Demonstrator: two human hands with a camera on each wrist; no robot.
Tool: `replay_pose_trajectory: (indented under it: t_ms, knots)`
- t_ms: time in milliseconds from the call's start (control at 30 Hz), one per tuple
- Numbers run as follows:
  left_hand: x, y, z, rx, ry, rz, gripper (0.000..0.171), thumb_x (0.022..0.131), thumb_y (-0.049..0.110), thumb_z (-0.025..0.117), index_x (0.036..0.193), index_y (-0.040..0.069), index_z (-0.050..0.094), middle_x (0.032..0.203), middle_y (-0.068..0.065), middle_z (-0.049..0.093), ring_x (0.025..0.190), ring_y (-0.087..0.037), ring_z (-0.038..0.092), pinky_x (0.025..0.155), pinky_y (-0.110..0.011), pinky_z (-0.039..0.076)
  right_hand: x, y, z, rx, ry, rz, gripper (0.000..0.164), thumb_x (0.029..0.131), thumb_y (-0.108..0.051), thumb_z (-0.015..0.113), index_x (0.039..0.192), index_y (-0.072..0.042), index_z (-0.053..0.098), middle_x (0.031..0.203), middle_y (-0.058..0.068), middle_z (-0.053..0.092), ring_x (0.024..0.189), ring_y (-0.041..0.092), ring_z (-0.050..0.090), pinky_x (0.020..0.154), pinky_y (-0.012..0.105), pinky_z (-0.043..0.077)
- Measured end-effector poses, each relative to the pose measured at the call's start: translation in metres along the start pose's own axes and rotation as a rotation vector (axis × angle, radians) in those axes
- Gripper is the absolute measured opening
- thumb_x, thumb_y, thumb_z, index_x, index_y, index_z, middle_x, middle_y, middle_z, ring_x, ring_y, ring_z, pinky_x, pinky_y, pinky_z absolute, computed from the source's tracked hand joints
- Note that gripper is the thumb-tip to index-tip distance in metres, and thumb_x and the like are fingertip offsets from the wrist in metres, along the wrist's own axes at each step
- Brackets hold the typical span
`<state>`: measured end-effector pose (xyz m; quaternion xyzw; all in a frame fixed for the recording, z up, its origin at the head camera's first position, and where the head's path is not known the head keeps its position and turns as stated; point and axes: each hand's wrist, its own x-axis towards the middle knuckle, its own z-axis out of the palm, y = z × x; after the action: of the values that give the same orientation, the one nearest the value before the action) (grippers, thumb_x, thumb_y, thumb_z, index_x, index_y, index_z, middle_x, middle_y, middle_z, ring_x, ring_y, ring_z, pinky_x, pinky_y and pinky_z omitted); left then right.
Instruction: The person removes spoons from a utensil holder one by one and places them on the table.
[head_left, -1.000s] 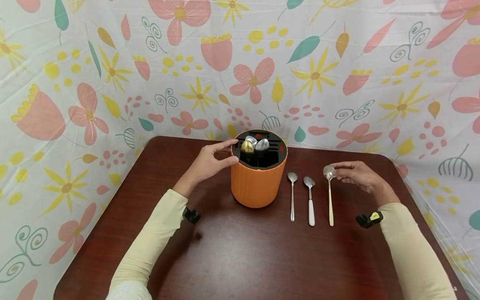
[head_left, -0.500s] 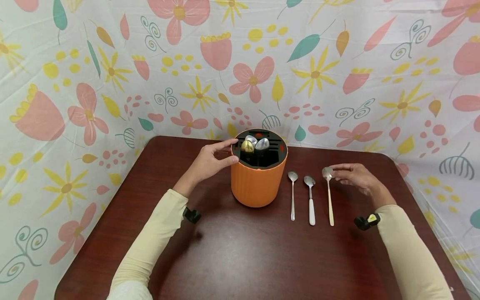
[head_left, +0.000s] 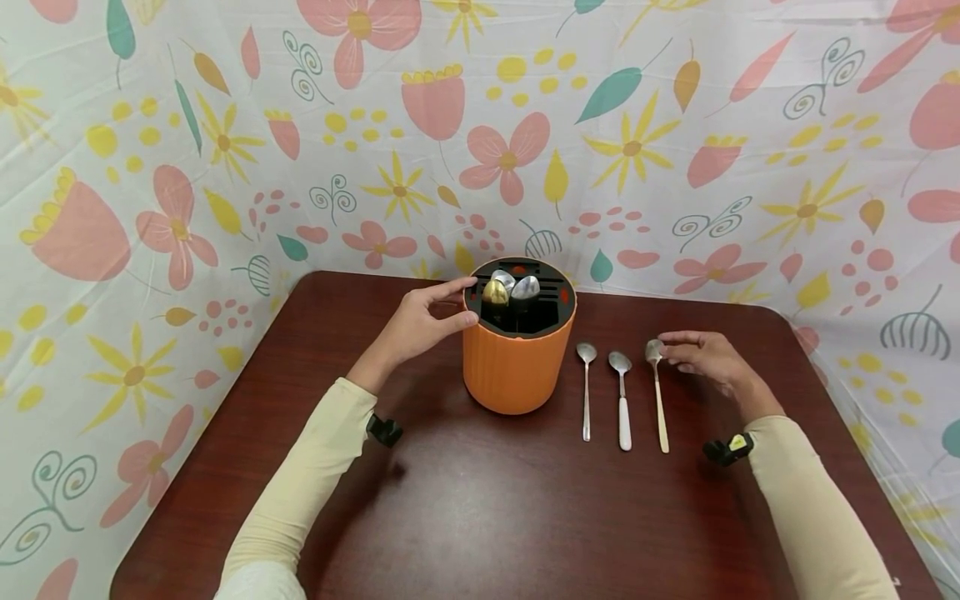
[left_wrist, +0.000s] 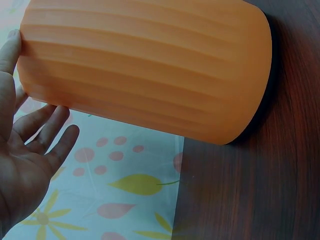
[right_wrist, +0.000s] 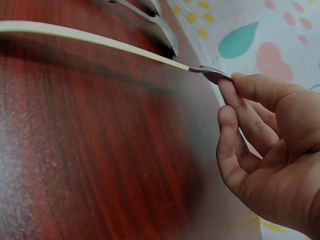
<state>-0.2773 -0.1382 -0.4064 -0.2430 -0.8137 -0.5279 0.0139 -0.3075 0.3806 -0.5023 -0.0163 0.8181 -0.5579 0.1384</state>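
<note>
Head view: left hand (head_left: 420,321), fingers spread wide, touches the orange holder (head_left: 513,375) at its 9 o'clock rim; both unmoved. Cream-handled spoon (head_left: 660,404) lies toward holder's 3–4 o'clock; right hand (head_left: 708,358) pinches its bowl, slightly shifted toward 7–8 o'clock.

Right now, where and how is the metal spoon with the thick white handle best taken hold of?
Probably by the thick white handle of the metal spoon, pinched from above on the near side: it lies flat, handle toward the camera, between an all-silver spoon on its left and, on its right, a cream-handled metal spoon pinched by the right hand.
</note>
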Motion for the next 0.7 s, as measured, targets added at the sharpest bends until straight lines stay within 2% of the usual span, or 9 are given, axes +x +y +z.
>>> replay_pose_trajectory:
  t_ms: [167,467,700]
  knots:
    - [-0.0012,0.001,0.0002,-0.005,-0.002,-0.007,0.055,0.093,0.04,0.077,0.144,0.034,0.06,0.134,0.003,0.066,0.122,-0.015,0.061,0.099,-0.045,0.053,0.0004,0.0005,0.0031,-0.069,0.019,-0.001,0.056,0.1,-0.026,0.069,0.143,0.007,0.053,0.1,-0.011,0.074,0.09,0.009,0.067,0.076,0.025,0.057]
    - [0.0003,-0.0007,0.0006,0.0,-0.005,-0.01,0.054,0.093,0.038,0.077,0.144,0.034,0.06,0.137,0.003,0.065,0.123,-0.015,0.06,0.1,-0.044,0.053,0.0016,0.0077,0.0053,-0.138,0.021,-0.037,0.05,0.102,-0.018,0.065,0.142,0.01,0.053,0.102,-0.003,0.077,0.09,0.008,0.067,0.074,0.028,0.058]
    - [0.0011,-0.0023,0.0002,-0.01,-0.004,-0.008,0.053,0.093,0.037,0.077,0.144,0.035,0.06,0.135,0.003,0.065,0.121,-0.015,0.061,0.1,-0.044,0.053,-0.0008,0.0068,0.0067,-0.216,0.038,-0.039,0.052,0.101,-0.027,0.067,0.14,0.007,0.057,0.106,0.0,0.076,0.091,0.008,0.067,0.074,0.028,0.057]
